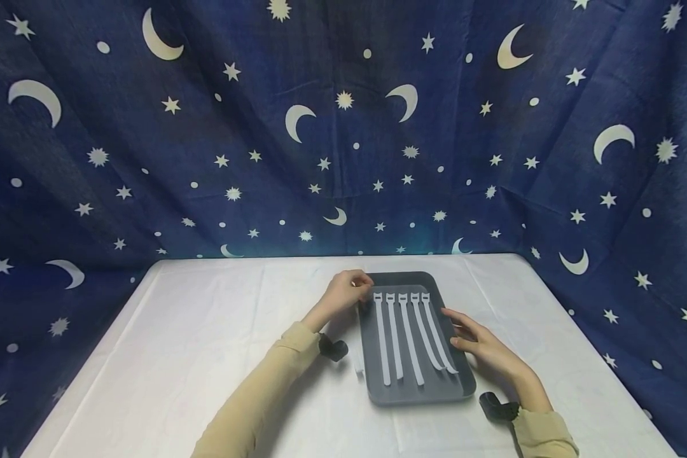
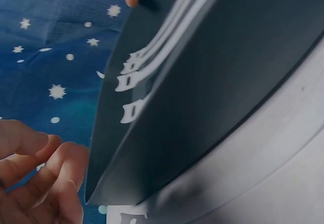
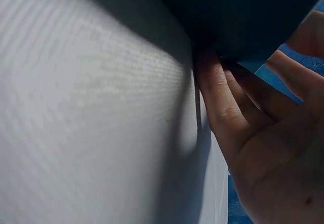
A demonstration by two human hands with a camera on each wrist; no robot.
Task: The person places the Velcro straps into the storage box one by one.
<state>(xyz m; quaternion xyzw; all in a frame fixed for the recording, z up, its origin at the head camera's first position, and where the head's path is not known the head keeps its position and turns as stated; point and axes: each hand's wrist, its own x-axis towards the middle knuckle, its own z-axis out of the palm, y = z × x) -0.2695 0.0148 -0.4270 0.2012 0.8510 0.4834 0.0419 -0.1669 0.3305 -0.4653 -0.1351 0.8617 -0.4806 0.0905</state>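
Observation:
A dark grey rectangular tray lies on the table with several white hook-and-loop straps side by side in it. My left hand is at the tray's far left corner, its fingers loosely bent beside the rim; nothing shows between them in the left wrist view. Another white strap lies along the outside of the tray's left side, its slotted head beside the tray corner. My right hand touches the tray's right side, index fingertip at the rim and lower fingers against the wall close over the table.
A white cloth covers the table, and a dark blue curtain with moons and stars hangs behind it and at both sides. A black wrist camera sits on the left wrist, another wrist camera on the right.

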